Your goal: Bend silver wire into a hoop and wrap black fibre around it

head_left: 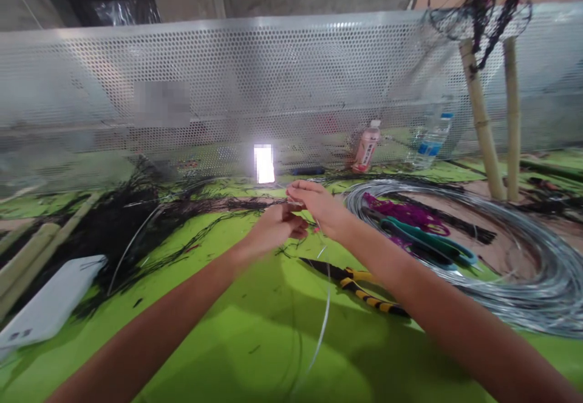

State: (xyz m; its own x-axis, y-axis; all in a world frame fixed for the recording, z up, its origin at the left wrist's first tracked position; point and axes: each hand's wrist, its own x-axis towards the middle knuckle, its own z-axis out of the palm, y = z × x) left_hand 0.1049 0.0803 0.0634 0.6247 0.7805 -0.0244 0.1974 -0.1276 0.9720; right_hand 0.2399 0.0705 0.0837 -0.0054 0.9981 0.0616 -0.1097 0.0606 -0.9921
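Observation:
My left hand [276, 226] and my right hand [317, 204] meet at the middle of the view, above the green table covering [218, 330]. Fingers of both hands are closed around something thin near the fingertips, too small to make out. A thin pale wire [326, 309] hangs below my right hand and curves toward the front. Just under my right forearm lie long-nose pliers [353, 281] with yellow and black handles. Black strands [209, 207] stretch behind and to the left of my left hand.
To the right lies a big wire coil [546, 269], with teal-handled scissors [428, 239] and purple netting [410, 213]. Bottles [365, 148], a bright screen [264, 164] and a perforated metal panel [291, 75] are behind. A white power bank [54, 303] lies left; bamboo posts [483, 124] stand right.

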